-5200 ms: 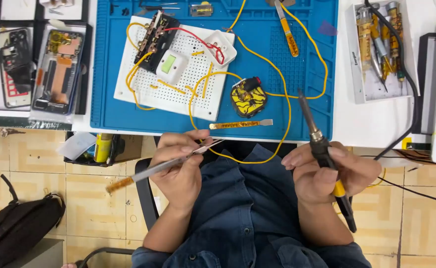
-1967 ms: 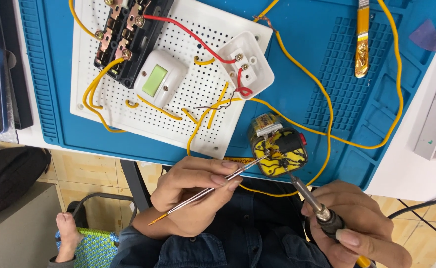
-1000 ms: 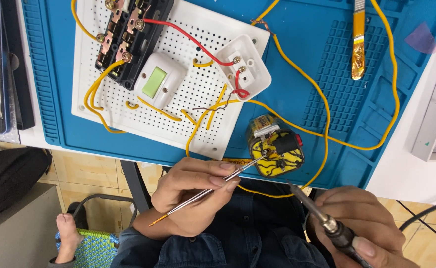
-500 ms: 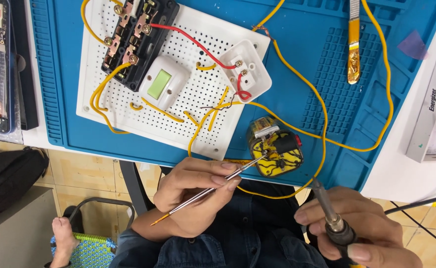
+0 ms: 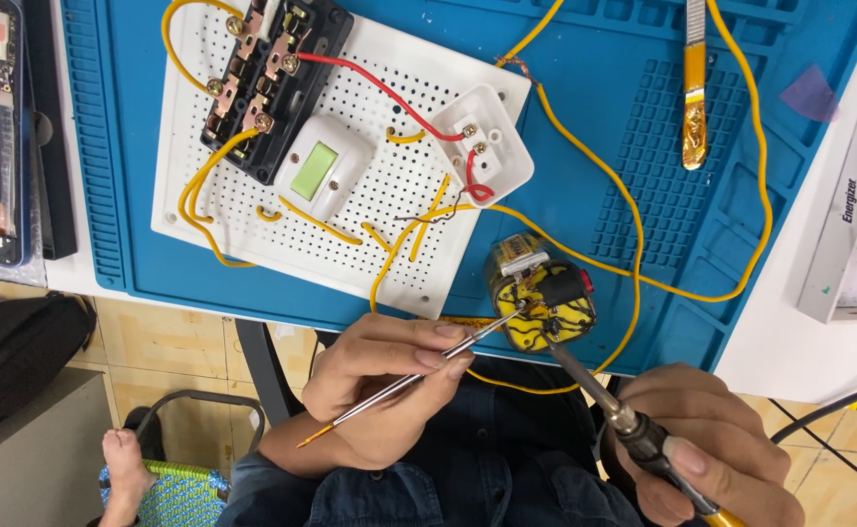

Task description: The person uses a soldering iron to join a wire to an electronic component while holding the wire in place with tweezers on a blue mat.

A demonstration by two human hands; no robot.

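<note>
At the near edge of the blue ribbed silicone mat (image 5: 731, 263), the left hand (image 5: 379, 385), fingers pinching a thin metal probe (image 5: 418, 376), is steadying the small yellow-wired circuit module (image 5: 543, 304) while the right hand (image 5: 711, 454), clamped around a dark-handled soldering iron (image 5: 604, 400), is touching its tip there, likely mid-soldering, calling for steady contact.

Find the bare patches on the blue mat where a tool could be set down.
Free: the ribbed part of the blue mat between the white junction box and the gold-handled tool. Crowded: the white perforated board, and the yellow circuit piece between both tools.
</note>
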